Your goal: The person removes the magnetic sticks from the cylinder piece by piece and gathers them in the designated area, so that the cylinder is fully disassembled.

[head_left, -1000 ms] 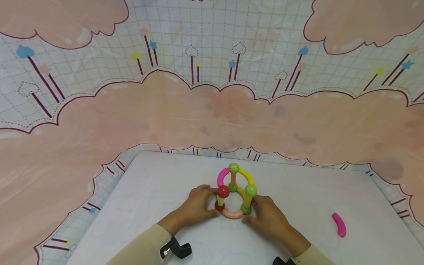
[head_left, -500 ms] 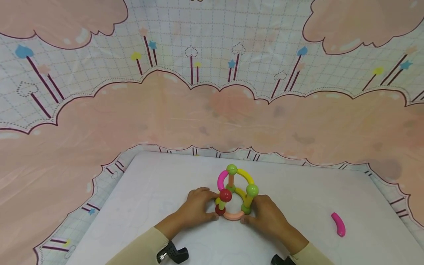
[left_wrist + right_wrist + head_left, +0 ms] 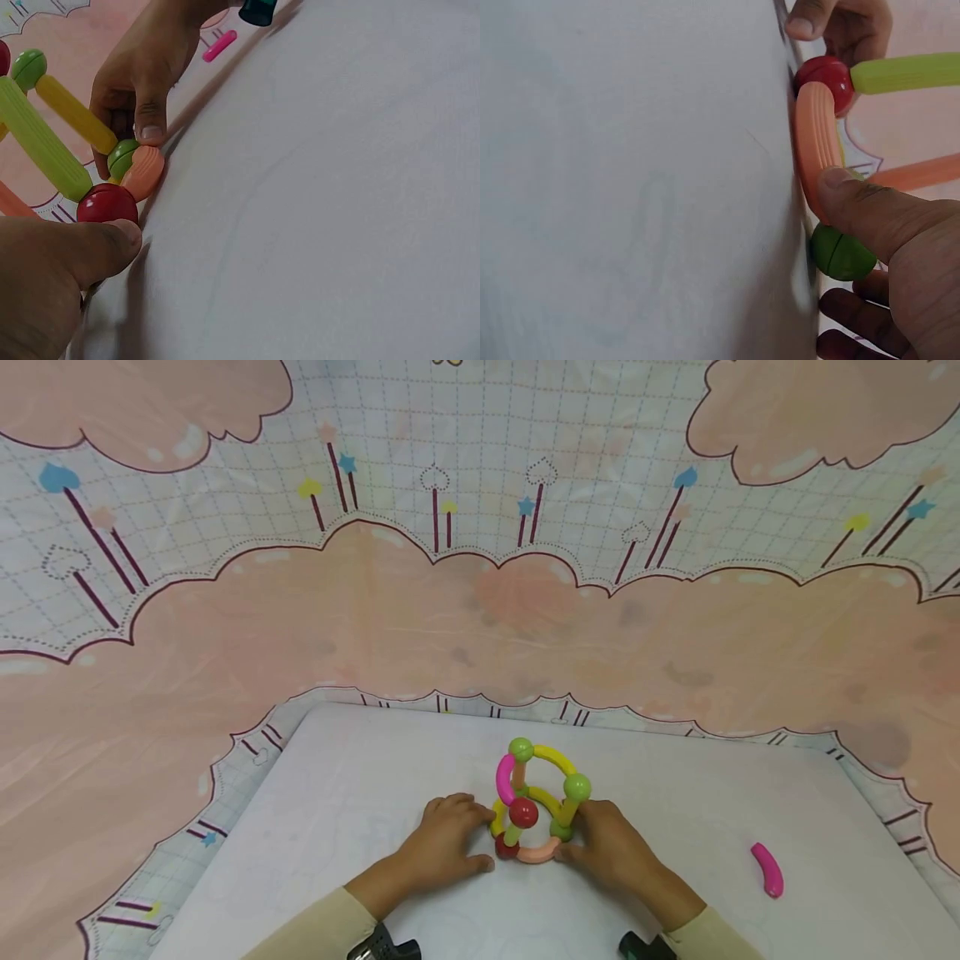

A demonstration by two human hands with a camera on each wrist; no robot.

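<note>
A toy frame of magnetic balls and sticks (image 3: 555,758) stands on the white table. Curved sticks form its upper and lower rings, and straight sticks join them. An upper red ball (image 3: 523,812) and a lower red ball (image 3: 507,846) face the front left. My right hand (image 3: 611,843) grips the lower right corner, thumb on the orange curved stick (image 3: 817,135) and fingers around the lower green ball (image 3: 843,253). Beside the lower red ball, my left hand (image 3: 442,843) has thumb and fingers spread; its thumb (image 3: 802,26) is off the ball. Whether its fingertips touch the frame is unclear.
A loose magenta curved stick (image 3: 768,870) lies to the right on the table (image 3: 360,760). Behind the table hangs a cloth (image 3: 420,610) printed with clouds. Each wrist wears a black camera; the left one (image 3: 382,946) shows at the bottom edge.
The frame has turned anticlockwise seen from above: its red balls moved right and towards me, its back green ball left. My left thumb has come away from the lower red ball.
</note>
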